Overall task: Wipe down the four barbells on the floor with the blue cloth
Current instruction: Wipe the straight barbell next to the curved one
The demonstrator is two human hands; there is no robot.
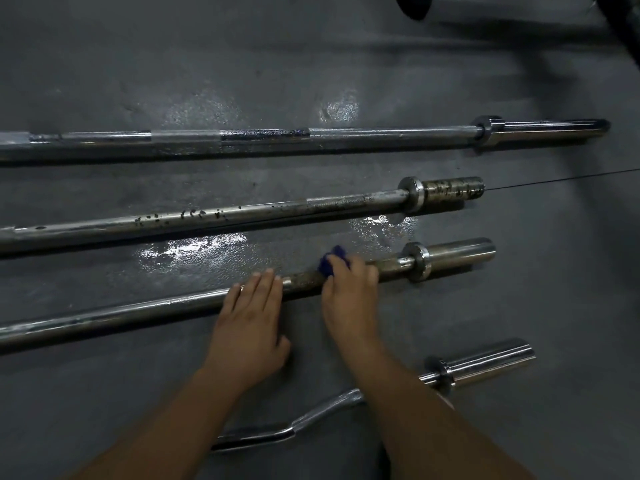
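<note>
Four steel bars lie roughly parallel on a grey, pebbled rubber floor (104, 81). The top barbell (346, 135) crosses the upper frame, a long chrome shaft with dull knurled bands. The second barbell (242, 213), just below it, is chrome pitted with dark rust spots and has a stubby spotted sleeve. The third barbell (138, 311) runs mid-frame, smooth and shiny at left, rough and brownish near its collar (417, 261). The curl bar (311, 415) sits at lower centre, a wavy knurled shaft with a bright sleeve, partly hidden under the forearms. The right hand (349, 299) curls over the third barbell's shaft left of the collar and grips the bunched blue cloth (334, 259) against the metal. The left hand (249, 327) lies flat with straight fingers pressing the same shaft, holding nothing. Glossy wet patches (194, 247) shine on the floor between the second and third bars.
</note>
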